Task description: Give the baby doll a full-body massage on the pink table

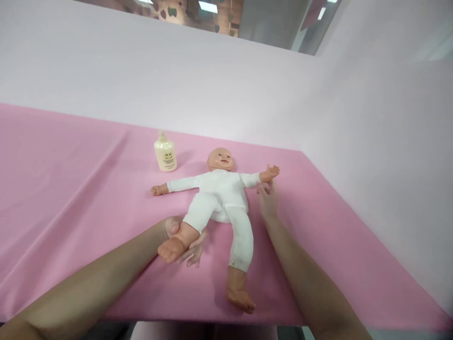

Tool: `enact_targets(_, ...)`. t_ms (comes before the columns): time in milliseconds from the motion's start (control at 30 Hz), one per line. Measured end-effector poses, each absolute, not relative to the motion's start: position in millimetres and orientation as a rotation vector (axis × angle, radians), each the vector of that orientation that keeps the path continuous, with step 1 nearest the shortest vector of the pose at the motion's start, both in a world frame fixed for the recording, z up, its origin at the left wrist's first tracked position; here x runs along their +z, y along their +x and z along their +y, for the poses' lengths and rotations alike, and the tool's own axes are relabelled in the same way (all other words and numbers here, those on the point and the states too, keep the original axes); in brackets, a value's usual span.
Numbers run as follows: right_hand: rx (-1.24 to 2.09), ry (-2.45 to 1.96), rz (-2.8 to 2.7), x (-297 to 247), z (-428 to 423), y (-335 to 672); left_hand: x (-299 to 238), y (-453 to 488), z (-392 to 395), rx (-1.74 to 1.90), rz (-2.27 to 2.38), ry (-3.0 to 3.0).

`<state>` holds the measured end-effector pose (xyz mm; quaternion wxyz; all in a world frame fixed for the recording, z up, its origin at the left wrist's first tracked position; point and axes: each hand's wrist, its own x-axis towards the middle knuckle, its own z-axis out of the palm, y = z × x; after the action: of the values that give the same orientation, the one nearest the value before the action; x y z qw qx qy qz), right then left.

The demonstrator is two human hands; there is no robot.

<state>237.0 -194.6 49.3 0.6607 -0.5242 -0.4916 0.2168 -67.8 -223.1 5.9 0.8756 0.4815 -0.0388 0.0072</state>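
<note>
A baby doll (222,189) in a white long-sleeved suit lies on its back, head toward the wall and bare feet toward me. My left hand (193,248) is around the lower leg on the left side, thumb above and fingers under it; that leg is bent outward and looks raised. On the right, my right hand (268,198) is at the doll's outstretched forearm, its fingers curled against the cuff and wrist, partly hidden by the arm. The doll's other arm and leg lie stretched out, untouched.
A pale yellow pump bottle (165,153) stands left of the doll's head. Pink cloth (88,179) with creases on its left covers the table. White walls (177,80) rise behind and to the right, with a window (276,23) above.
</note>
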Motion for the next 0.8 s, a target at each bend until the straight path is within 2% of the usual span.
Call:
enact_targets(67, 0.522, -1.163, -0.965, 47, -190, 245, 10, -64, -222, -0.204, -0.26, 1.045)
enact_targets(133, 0.599, -1.15, -0.823, 41, -183, 252, 16, -60, -220, -0.255, -0.321, 1.042)
enact_targets(267, 0.778, -1.113, -0.59, 24, -170, 262, 33, -56, -220, -0.3, -0.287, 1.08)
enact_targets(400, 0.796, -1.068, -0.531, 17, -165, 265, 50, -54, -224, -0.424, -0.175, 1.213)
enact_targets(600, 0.818, -1.05, -0.573, 18, -165, 266, 58, -54, -227, -0.346, -0.09, 1.273)
enact_targets(800, 0.827, -1.059, -0.534, 19, -166, 265, 48, -51, -224, -0.401, -0.207, 1.261)
